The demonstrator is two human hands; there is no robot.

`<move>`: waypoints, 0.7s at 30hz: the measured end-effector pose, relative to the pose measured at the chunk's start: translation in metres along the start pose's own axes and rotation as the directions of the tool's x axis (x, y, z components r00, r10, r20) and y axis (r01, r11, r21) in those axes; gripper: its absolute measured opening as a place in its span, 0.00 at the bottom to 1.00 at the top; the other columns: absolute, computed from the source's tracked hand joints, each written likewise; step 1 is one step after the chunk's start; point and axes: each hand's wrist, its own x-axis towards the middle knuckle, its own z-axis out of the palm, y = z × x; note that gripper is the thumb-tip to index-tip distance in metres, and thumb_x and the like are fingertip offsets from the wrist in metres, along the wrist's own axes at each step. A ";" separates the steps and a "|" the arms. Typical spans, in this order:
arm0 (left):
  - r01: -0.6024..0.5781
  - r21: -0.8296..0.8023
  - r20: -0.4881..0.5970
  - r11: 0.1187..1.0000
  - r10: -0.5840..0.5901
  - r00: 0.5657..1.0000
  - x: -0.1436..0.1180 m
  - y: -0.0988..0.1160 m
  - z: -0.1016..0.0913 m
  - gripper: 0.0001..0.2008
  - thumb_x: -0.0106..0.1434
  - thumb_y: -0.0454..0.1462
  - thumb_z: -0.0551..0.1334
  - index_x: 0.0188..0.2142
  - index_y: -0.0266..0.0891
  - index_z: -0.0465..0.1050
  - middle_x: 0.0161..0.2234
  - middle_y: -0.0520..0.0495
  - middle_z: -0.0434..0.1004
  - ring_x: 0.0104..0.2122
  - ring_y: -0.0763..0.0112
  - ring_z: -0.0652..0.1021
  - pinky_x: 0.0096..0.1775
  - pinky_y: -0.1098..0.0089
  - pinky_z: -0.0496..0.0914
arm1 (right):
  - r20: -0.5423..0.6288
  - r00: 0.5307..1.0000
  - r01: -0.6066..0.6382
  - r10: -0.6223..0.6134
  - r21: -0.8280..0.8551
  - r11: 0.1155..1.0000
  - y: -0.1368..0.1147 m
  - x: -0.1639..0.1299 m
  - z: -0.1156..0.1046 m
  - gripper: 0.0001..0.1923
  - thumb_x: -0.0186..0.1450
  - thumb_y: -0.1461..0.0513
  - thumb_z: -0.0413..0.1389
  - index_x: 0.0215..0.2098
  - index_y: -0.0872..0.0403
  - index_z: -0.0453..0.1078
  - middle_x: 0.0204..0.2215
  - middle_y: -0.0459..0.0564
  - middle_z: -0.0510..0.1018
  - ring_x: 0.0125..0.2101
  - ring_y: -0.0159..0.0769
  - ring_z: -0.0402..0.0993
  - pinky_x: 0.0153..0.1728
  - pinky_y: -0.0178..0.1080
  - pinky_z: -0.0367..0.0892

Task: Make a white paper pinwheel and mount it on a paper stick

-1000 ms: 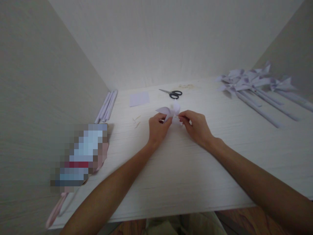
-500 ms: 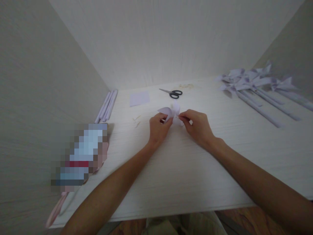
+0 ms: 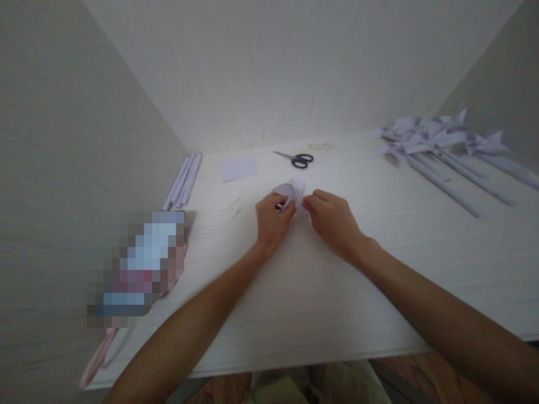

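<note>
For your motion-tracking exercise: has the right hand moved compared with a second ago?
Yes. The right hand has shifted slightly left, toward the left hand, closing over the folded paper. Judged against the scissors, its fingertips now sit more directly beneath them.

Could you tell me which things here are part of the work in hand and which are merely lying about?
In hand:
folded paper piece, held by left hand and right hand

Lying about:
scissors
paper square
rolled paper sticks
finished pinwheels
small pins

Both hands meet over the counter (image 3: 295, 292): the left hand (image 3: 272, 219) and right hand (image 3: 330, 216) pinch a folded paper piece (image 3: 291, 192). It looks like a pinwheel head, though it is blurred. Scissors (image 3: 297, 159) lie beyond.
</note>
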 end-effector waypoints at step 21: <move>-0.066 0.068 0.000 0.995 0.066 0.998 -0.003 -0.004 0.002 0.06 0.50 0.33 0.57 0.19 0.37 0.70 0.22 0.51 0.71 0.24 0.75 0.69 0.28 0.72 0.62 | 0.008 0.999 0.033 -0.032 -0.097 0.995 -0.005 0.004 -0.002 0.13 0.57 0.72 0.43 0.23 0.57 0.66 0.23 0.52 0.69 0.25 0.34 0.61 0.25 0.36 0.52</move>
